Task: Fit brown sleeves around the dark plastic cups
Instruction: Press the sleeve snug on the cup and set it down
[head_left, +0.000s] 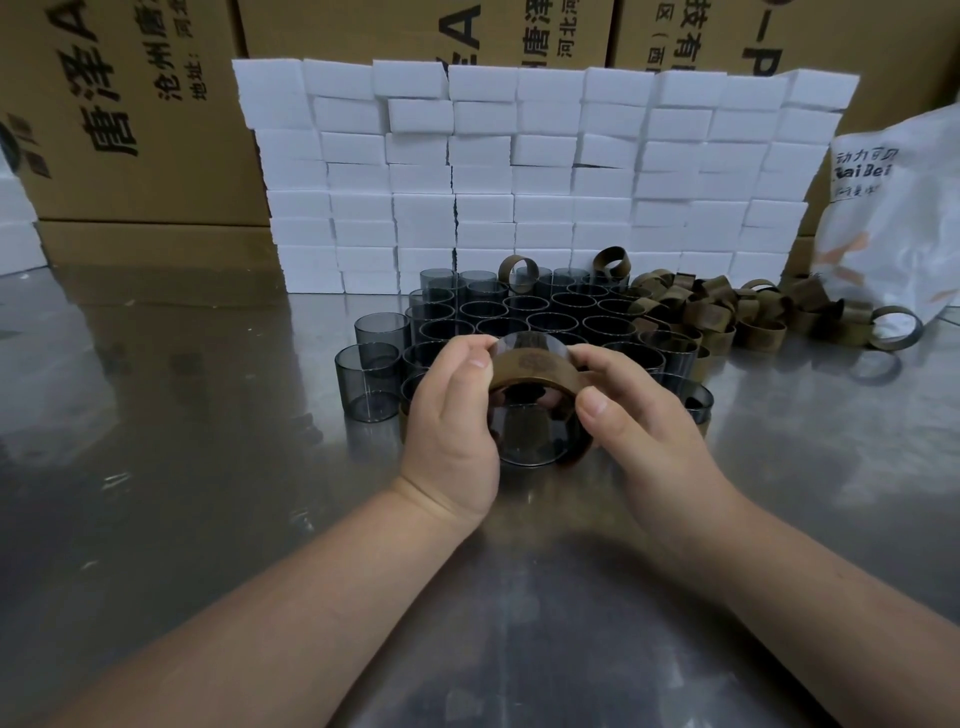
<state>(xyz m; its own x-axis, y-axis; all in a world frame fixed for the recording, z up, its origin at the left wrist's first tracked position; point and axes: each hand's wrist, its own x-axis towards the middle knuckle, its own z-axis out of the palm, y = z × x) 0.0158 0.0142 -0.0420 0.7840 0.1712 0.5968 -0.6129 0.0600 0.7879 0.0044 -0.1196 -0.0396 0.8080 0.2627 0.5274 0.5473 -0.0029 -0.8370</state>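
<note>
So, I've got one dark cup in both hands, held just above the table, right in front of the rest of the cups. It's tipped over, so its axis runs from me toward the back and slightly up, with one round end facing me. I honestly can't tell whether that end is the mouth or the base.

My left hand is curled round the cup's left side, thumb up by the band's edge. My right hand pinches the sleeve on the right, between thumb and fingers.

The cup is smoky grey see-through plastic, short and wide. The sleeve is a matte brown band with a faint darker print on top, sitting around the cup's far half.

The table is scuffed, shiny metal that reflects everything. The bare cups stand upright, packed tight together. A loose pile of sleeves lies just right of them, and a couple of bands sit on the back cups. Behind all that is a wall of white foam blocks, then cardboard boxes with black lettering, and a white bag at far right.
</note>
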